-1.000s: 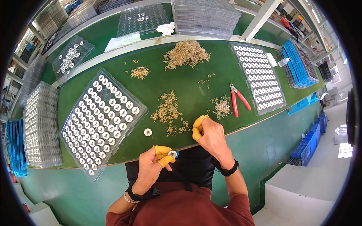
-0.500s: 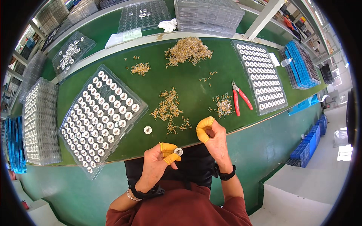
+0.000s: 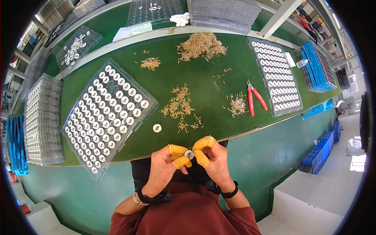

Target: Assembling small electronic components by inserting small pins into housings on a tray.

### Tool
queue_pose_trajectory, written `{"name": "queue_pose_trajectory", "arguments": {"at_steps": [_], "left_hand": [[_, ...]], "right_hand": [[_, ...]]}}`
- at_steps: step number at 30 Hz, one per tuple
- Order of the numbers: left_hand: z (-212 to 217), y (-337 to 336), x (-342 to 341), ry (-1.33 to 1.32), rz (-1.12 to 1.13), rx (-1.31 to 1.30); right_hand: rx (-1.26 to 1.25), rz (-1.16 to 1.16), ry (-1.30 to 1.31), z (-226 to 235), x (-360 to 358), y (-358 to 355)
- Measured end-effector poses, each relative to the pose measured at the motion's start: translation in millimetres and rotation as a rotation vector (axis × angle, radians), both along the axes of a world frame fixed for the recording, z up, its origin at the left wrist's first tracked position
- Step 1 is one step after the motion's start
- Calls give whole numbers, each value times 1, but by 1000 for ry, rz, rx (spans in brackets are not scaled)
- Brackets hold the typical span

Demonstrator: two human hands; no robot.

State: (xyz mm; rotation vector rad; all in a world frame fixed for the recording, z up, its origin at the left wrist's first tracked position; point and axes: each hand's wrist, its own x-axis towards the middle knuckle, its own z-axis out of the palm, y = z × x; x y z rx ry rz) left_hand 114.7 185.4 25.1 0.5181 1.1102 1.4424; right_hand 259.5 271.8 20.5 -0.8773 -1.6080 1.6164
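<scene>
In front of my body, my left hand (image 3: 167, 160) pinches a small round white-and-silver disc (image 3: 189, 154) between yellow-covered fingertips. My right hand (image 3: 215, 158), its fingertips also in yellow covers, meets the disc from the right in a closed pinch. What those fingers hold, if anything, is too small to make out. Beyond my hands, one loose disc (image 3: 157, 128) lies on the green bench top. A heap of small orange wire-legged components (image 3: 178, 105) is spread past it, and a paler cluster of components (image 3: 237, 105) lies to the right.
A clear tray of discs (image 3: 117, 83) lies at an angle on the left; another tray (image 3: 277, 74) is at right. Red-handled cutters (image 3: 256, 98) rest beside the paler cluster. A large component pile (image 3: 201, 46) sits at the back. Stacked trays (image 3: 43, 117) stand far left.
My right hand has come left and down to the disc, its fingertips now at the disc's edge. My left hand still holds the disc. The whole view has shifted slightly.
</scene>
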Motion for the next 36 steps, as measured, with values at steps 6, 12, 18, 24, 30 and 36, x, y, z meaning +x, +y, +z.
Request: {"name": "queue_pose_trajectory", "arguments": {"at_steps": [6,12,18,24,30,36], "left_hand": [[1,-1,-1,-2,-9,-10],[1,-2,-2,65,-8,-4],[1,-4,-8,480,-42,66],[2,-3,5,322,39,114],[-11,-7,2,19,155,73],[-8,6,-11,-9,188,137]], "right_hand": [[64,27,-83,0,1,-5],[797,-32,-186,0,-5,-4],[668,13,-130,1,-6,-5],[331,-130,108,-14,-10,-18],[459,-39,-114,-4,-6,-7],[877,-181,-513,-6,-5,42]]}}
